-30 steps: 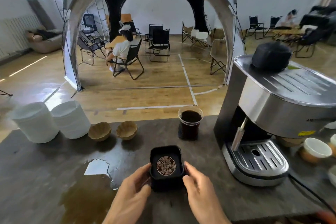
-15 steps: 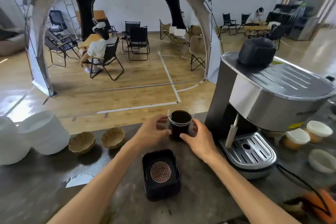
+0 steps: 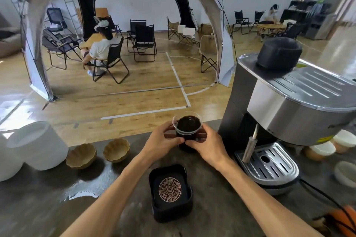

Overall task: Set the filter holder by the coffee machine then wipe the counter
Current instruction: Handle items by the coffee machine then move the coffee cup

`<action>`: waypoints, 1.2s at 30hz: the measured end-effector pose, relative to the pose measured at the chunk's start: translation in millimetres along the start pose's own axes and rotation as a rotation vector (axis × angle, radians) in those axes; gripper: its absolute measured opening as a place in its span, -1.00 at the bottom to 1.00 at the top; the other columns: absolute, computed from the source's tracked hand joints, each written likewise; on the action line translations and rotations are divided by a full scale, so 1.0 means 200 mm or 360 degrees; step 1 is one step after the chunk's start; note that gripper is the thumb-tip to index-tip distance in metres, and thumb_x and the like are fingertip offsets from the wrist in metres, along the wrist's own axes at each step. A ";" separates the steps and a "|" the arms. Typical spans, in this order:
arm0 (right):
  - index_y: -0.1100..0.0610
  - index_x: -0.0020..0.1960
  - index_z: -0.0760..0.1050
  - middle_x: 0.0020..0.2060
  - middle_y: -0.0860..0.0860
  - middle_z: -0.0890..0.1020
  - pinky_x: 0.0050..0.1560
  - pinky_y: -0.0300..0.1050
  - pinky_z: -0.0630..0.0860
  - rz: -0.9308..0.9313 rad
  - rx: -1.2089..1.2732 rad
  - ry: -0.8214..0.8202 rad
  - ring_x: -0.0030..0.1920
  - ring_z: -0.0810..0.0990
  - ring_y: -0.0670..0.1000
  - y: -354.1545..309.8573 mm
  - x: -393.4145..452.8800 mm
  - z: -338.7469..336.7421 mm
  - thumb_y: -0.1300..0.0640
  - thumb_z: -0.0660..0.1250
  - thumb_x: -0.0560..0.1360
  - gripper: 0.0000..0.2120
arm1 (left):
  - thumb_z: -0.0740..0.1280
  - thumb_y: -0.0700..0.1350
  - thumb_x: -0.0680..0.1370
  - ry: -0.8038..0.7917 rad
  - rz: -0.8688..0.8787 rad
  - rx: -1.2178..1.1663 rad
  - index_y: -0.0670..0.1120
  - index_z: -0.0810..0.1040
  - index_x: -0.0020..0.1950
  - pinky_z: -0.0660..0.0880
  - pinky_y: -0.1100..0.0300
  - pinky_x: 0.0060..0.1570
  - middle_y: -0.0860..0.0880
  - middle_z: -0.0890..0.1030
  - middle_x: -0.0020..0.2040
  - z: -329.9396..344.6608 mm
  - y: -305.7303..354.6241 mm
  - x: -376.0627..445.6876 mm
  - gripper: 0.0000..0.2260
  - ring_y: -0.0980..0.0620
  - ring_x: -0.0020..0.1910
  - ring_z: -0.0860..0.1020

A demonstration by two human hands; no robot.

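A black square filter holder (image 3: 170, 192) with a round copper mesh disc in it sits on the dark counter (image 3: 212, 208), near me, left of the steel coffee machine (image 3: 289, 113). Beyond it stands a clear cup of dark coffee (image 3: 187, 127). My left hand (image 3: 163, 140) and my right hand (image 3: 206, 144) grip this cup from both sides, fingers curled round its lower half. A puddle of spilled liquid (image 3: 84, 188) spreads over the counter at the left.
Two white lidded tubs (image 3: 36, 144) and two small wooden bowls (image 3: 81, 155) stand at the far left of the counter. Several cups (image 3: 323, 150) and a black cable (image 3: 323, 194) lie right of the machine. Behind the counter are a tent, folding chairs and a seated person.
Both hands let go of the filter holder, which stays on the counter, and reached forward. They now hold the coffee cup more fully than half a second ago.
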State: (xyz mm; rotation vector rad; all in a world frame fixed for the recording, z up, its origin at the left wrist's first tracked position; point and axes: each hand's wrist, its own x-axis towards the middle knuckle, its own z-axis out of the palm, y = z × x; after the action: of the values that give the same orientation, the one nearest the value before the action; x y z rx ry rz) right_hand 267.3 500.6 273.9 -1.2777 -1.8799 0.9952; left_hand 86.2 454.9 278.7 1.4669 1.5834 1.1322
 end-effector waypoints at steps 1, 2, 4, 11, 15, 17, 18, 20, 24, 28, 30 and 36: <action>-0.05 0.29 0.48 0.06 -0.16 0.63 0.13 -0.24 0.51 -0.0023 -0.0014 -0.0022 0.10 0.57 -0.14 -0.02 0.01 0.01 0.03 0.59 0.32 -0.42 | 0.52 -0.03 0.37 0.0025 0.0004 0.0012 0.07 0.55 0.29 0.52 -0.01 0.25 0.09 0.66 0.14 -0.02 -0.01 -0.01 -0.51 0.14 0.15 0.60; -0.07 0.28 0.48 0.04 -0.18 0.62 0.08 -0.34 0.48 -0.0041 -0.0015 -0.0051 0.07 0.56 -0.18 -0.03 0.02 0.03 0.03 0.59 0.33 -0.43 | 0.52 0.01 0.36 0.0049 -0.0001 0.0030 0.09 0.55 0.29 0.52 -0.03 0.25 0.09 0.66 0.14 -0.05 -0.01 -0.02 -0.50 0.13 0.15 0.61; -0.09 0.28 0.48 -0.02 -0.24 0.59 -0.08 -0.51 0.38 -0.0067 -0.0028 -0.0118 -0.01 0.52 -0.28 -0.07 0.03 0.07 0.03 0.58 0.33 -0.45 | 0.53 -0.04 0.37 0.0101 -0.0018 0.0057 0.11 0.55 0.28 0.53 -0.03 0.23 0.09 0.67 0.13 -0.10 -0.03 -0.05 -0.52 0.10 0.13 0.62; -0.03 0.25 0.52 -0.03 -0.20 0.62 -0.04 -0.50 0.43 -0.0138 -0.0018 -0.0249 -0.06 0.53 -0.31 -0.14 0.08 0.24 0.07 0.59 0.31 -0.46 | 0.52 -0.12 0.36 0.0218 -0.0081 0.0270 0.11 0.57 0.22 0.57 0.02 0.17 0.14 0.68 0.07 -0.26 -0.08 -0.11 -0.56 0.19 0.05 0.64; -0.05 0.28 0.51 0.09 -0.09 0.66 0.12 -0.24 0.50 -0.0151 -0.0018 -0.0311 0.08 0.58 -0.12 -0.14 0.09 0.30 0.06 0.60 0.30 -0.42 | 0.53 -0.07 0.34 0.0269 -0.0145 0.0322 0.11 0.56 0.22 0.57 0.01 0.18 0.15 0.67 0.08 -0.29 -0.11 -0.14 -0.53 0.20 0.08 0.62; -0.07 0.30 0.49 0.12 -0.08 0.65 0.20 -0.15 0.50 -0.0162 -0.0037 -0.0319 0.13 0.58 -0.10 -0.14 0.09 0.31 0.04 0.59 0.30 -0.40 | 0.52 -0.02 0.33 0.0288 -0.0163 0.0351 0.12 0.55 0.23 0.56 -0.01 0.19 0.15 0.67 0.10 -0.28 -0.13 -0.15 -0.52 0.18 0.11 0.61; -0.07 0.30 0.49 0.13 -0.08 0.65 0.23 -0.13 0.49 -0.0166 -0.0044 -0.0316 0.16 0.57 -0.09 -0.13 0.09 0.32 0.04 0.59 0.30 -0.39 | 0.52 -0.02 0.33 0.0295 -0.0175 0.0365 0.13 0.55 0.24 0.55 -0.01 0.20 0.15 0.66 0.10 -0.28 -0.13 -0.15 -0.52 0.17 0.12 0.61; -0.07 0.32 0.48 0.15 -0.07 0.65 0.23 -0.14 0.46 -0.0161 -0.0055 -0.0313 0.17 0.56 -0.09 -0.13 0.09 0.32 0.04 0.59 0.31 -0.39 | 0.52 0.00 0.33 0.0316 -0.0192 0.0383 0.13 0.54 0.24 0.55 -0.02 0.20 0.16 0.66 0.10 -0.28 -0.13 -0.16 -0.51 0.17 0.11 0.61; -0.06 0.34 0.46 0.17 -0.05 0.64 0.24 -0.17 0.44 -0.0151 -0.0057 -0.0343 0.20 0.56 -0.07 -0.12 0.08 0.32 0.04 0.58 0.33 -0.38 | 0.52 0.01 0.34 0.0327 -0.0248 0.0425 0.13 0.52 0.27 0.52 -0.02 0.23 0.16 0.65 0.14 -0.27 -0.12 -0.17 -0.49 0.13 0.16 0.59; -0.07 0.40 0.42 0.22 -0.05 0.61 0.29 -0.13 0.44 -0.0140 -0.0067 -0.0365 0.24 0.53 -0.07 -0.12 0.06 0.29 0.05 0.56 0.35 -0.34 | 0.53 -0.03 0.40 0.0354 -0.0366 0.0424 0.06 0.49 0.33 0.51 0.12 0.18 0.09 0.61 0.22 -0.25 -0.09 -0.21 -0.49 0.08 0.18 0.58; -0.05 0.44 0.38 0.23 -0.06 0.59 0.27 -0.13 0.49 -0.0098 -0.0024 -0.0334 0.23 0.54 -0.09 -0.10 0.03 0.26 0.08 0.54 0.39 -0.32 | 0.51 -0.05 0.44 0.0400 -0.0428 0.0414 -0.01 0.48 0.33 0.50 0.21 0.07 0.05 0.61 0.18 -0.24 -0.06 -0.26 -0.52 0.09 0.12 0.59; 0.11 0.27 0.53 0.03 -0.09 0.65 0.08 -0.28 0.57 0.0145 0.0204 0.0076 0.06 0.63 -0.14 0.07 -0.13 0.09 0.29 0.29 0.57 -0.70 | 0.30 -0.12 0.61 0.0102 -0.0467 0.0231 0.00 0.56 0.24 0.49 0.12 0.25 0.10 0.65 0.10 -0.18 0.01 -0.46 -0.79 0.21 0.11 0.57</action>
State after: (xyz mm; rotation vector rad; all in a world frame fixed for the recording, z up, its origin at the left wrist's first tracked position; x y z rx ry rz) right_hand 266.4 475.8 250.3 -1.3093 -1.7059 1.1043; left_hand 64.6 359.1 287.1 1.2450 1.8874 0.9190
